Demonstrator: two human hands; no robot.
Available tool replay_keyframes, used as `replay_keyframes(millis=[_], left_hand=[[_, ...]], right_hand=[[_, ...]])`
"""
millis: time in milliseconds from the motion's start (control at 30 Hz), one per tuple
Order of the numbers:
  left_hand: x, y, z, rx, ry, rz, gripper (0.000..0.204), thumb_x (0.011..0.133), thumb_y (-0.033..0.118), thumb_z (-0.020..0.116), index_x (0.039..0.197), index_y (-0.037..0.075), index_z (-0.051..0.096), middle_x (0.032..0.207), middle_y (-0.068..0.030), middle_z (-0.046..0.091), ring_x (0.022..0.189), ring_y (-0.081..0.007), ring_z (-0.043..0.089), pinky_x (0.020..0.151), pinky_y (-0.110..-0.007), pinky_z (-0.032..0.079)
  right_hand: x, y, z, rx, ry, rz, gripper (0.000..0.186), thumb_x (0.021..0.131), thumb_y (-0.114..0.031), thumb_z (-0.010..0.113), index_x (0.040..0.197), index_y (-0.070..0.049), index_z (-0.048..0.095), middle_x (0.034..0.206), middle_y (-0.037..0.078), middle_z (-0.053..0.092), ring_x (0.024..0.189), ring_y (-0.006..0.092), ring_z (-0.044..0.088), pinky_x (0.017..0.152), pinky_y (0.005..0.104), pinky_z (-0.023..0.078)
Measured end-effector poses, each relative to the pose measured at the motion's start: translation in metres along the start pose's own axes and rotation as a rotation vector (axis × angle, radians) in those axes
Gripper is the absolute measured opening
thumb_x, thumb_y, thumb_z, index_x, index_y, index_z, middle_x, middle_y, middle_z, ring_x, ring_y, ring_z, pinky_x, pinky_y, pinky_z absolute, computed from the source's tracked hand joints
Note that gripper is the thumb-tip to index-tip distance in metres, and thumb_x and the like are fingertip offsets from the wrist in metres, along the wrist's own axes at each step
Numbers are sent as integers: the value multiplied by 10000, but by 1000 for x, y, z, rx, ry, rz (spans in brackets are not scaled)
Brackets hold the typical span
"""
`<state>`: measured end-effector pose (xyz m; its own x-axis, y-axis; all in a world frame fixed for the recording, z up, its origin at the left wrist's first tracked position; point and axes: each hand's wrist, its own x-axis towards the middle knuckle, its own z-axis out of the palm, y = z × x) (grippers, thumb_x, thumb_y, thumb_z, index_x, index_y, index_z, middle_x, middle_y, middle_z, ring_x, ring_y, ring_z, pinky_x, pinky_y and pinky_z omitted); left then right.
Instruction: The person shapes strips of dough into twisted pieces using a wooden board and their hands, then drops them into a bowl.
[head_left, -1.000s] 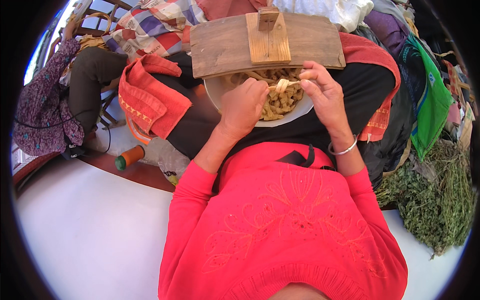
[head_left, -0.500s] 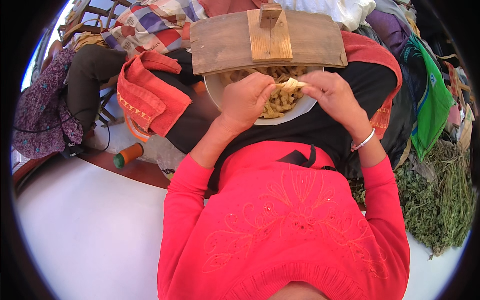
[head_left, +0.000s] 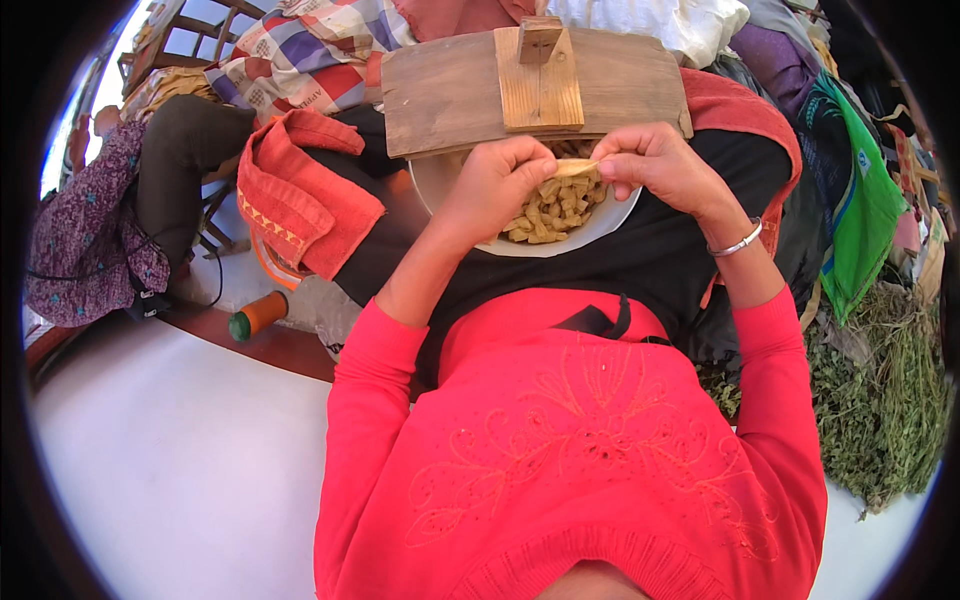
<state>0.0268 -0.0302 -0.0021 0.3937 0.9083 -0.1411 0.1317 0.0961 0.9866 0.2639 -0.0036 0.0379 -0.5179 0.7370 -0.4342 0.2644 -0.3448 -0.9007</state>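
Observation:
A pale yellow, flattened strip (head_left: 576, 167) is stretched between my two hands above a white bowl (head_left: 424, 186). My left hand (head_left: 503, 182) pinches its left end between thumb and fingers. My right hand (head_left: 655, 170), with a silver bangle at the wrist, pinches the other end near the bowl's right rim. Inside the bowl lie several small yellow-tan folded pieces (head_left: 548, 212), of similar colour to the strip. The bowl rests on my lap, and its far side is hidden under a wooden board (head_left: 440, 95).
An upright wooden block (head_left: 540, 40) stands on the board. Red towels (head_left: 312, 190) lie over both knees. An orange spool (head_left: 262, 316) with a green end sits at left. Dried green herbs (head_left: 880, 400) and a green bag (head_left: 862, 195) are at right. A person's dark-trousered leg (head_left: 185, 160) shows far left.
The strip, looped over itself between my fingers before, now shows as a smoother, flat band. My right hand has turned, its fingers more lifted. The board has shifted slightly.

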Motion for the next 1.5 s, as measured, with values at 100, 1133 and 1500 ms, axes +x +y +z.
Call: replay_keyframes(millis=[100,1133,1500], left_hand=[[10,-3,-8,-78,8,-10,156,927,146,600,960,3,652,756,52,550,672,-28,462,599,-187,384],[14,30,16,-144,100,-41,251,975,232,521,900,24,640,647,43,521,548,-27,429,481,-206,336],[-27,100,2,18,-303,131,260,945,211,522,865,8,663,672,-32,586,593,-87,524,541,-237,412]], right_hand=[[7,3,4,61,63,-110,148,898,-135,617,912,5,664,716,-6,597,572,48,535,530,194,451],[34,-1,43,-905,733,-617,206,875,-263,628,779,-82,639,635,144,606,604,359,607,541,430,473],[-84,-52,82,14,-296,-507,139,881,-125,610,948,-46,702,595,74,560,515,183,552,491,315,423]])
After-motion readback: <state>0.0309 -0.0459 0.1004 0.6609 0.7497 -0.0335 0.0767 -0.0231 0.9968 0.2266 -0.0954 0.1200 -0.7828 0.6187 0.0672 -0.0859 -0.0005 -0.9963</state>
